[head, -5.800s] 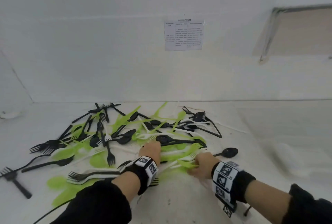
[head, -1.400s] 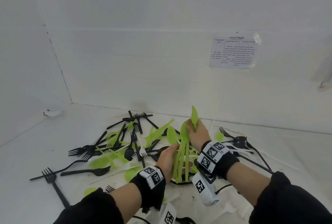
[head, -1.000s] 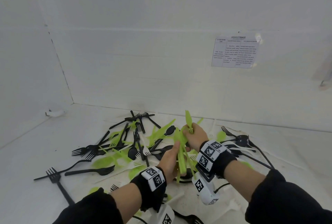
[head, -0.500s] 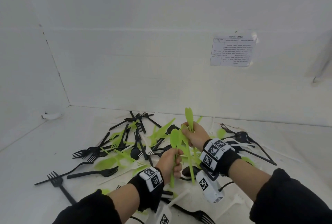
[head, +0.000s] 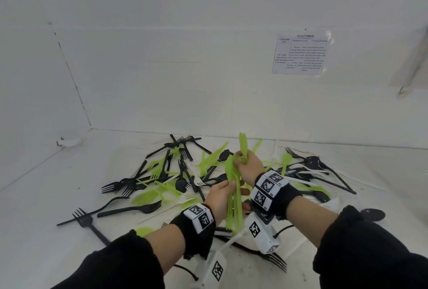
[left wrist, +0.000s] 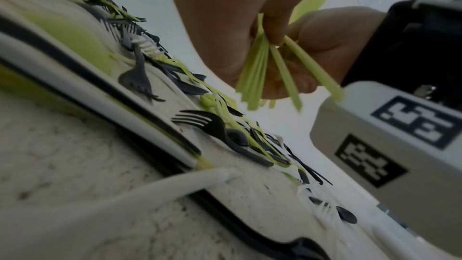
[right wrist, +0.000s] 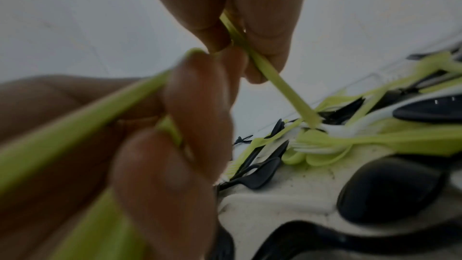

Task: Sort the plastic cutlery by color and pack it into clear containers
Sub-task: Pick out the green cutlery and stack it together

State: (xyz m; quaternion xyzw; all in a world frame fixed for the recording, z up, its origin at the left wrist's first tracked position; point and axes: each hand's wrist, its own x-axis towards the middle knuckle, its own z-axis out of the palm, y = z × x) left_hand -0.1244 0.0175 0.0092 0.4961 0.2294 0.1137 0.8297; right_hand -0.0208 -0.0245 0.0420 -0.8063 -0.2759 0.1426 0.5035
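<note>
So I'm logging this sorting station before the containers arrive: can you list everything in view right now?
green cutlery bundle: several pieces, lime green, held upright between both hands above the pile
loose green cutlery: many, lime green, scattered on the table
black cutlery: many forks and spoons, black, spread across the table
white cutlery: a few, white, mixed into the pile
table: one, white
paper sheets: three, white, on the back wall
clear containers: none visible
left hand: grips the bundle low
right hand: pinches the bundle higher up

White walls (head: 162, 68) meeting at corner, printed sheets (head: 301, 55) taped up, white speckled floor (head: 46, 196).
</note>
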